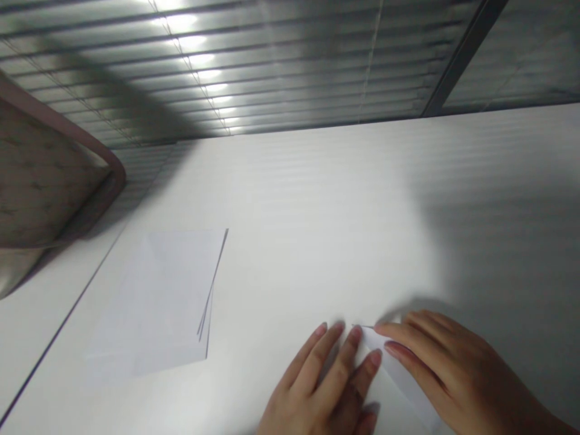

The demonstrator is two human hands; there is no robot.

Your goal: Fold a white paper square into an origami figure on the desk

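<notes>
A white sheet of paper (410,386) with a slanted folded edge lies on the table at the bottom, partly hidden under both hands. My left hand (321,386) rests on the table with its fingers spread, the tips of the index finger and thumb on the paper near its upper corner. On the other side, my right hand (446,365) pinches the folded edge between thumb and index finger, its other fingers curled behind.
A small stack of white paper sheets (167,296) lies to the left on the white table (317,223), its right edges fanned slightly. A patterned bag-like item with a pink rim (54,175) stands at the far left. Blinds (281,66) line the back edge.
</notes>
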